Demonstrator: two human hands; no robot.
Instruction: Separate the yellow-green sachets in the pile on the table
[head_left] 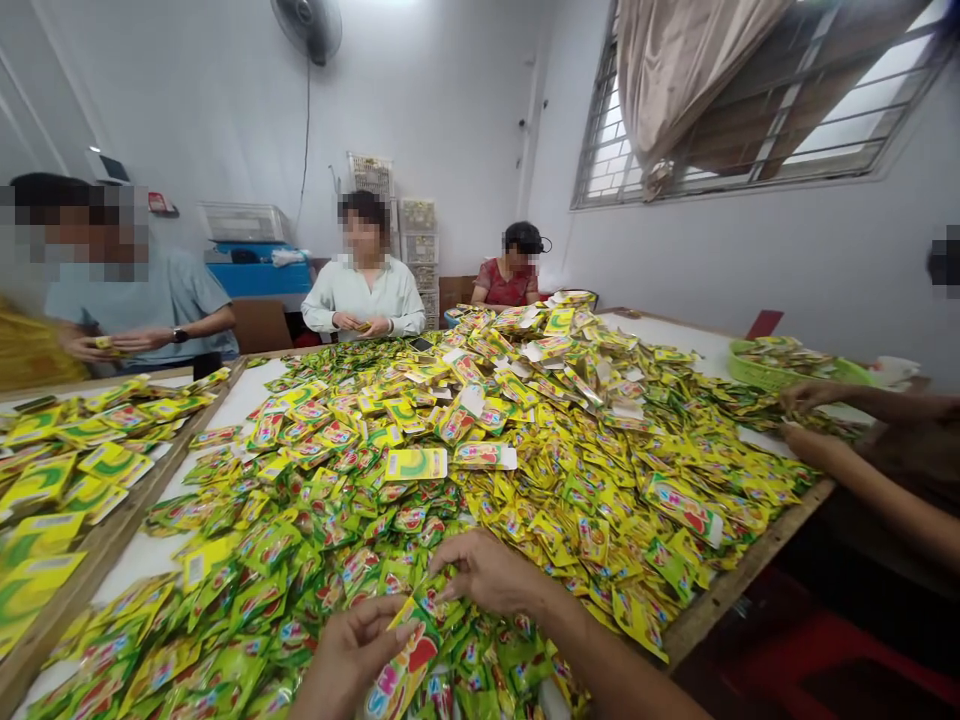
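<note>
Low in the middle of the head view, my left hand (pixel 361 645) is closed round a small yellow candy box (pixel 409 665) printed with red fruit and coloured letters. The box is tilted, with its upper end toward my right hand. My right hand (pixel 480 572) is just above that end, its fingers curled and pinching a green sachet (pixel 430 592); its fingertips partly hide the sachet. Beneath both hands lies a thick layer of green sachets (pixel 330 545). Yellow sachets (pixel 570 500) spread to the right, and a heap of yellow boxes (pixel 480 400) rises behind.
A wooden table edge (pixel 697 625) runs along the right. Across a wooden strip (pixel 124 540), more yellow boxes (pixel 45 480) lie at left. Three co-workers sit beyond the piles. Another person's hands (pixel 810 420) reach in at right by a green basket (pixel 795 375).
</note>
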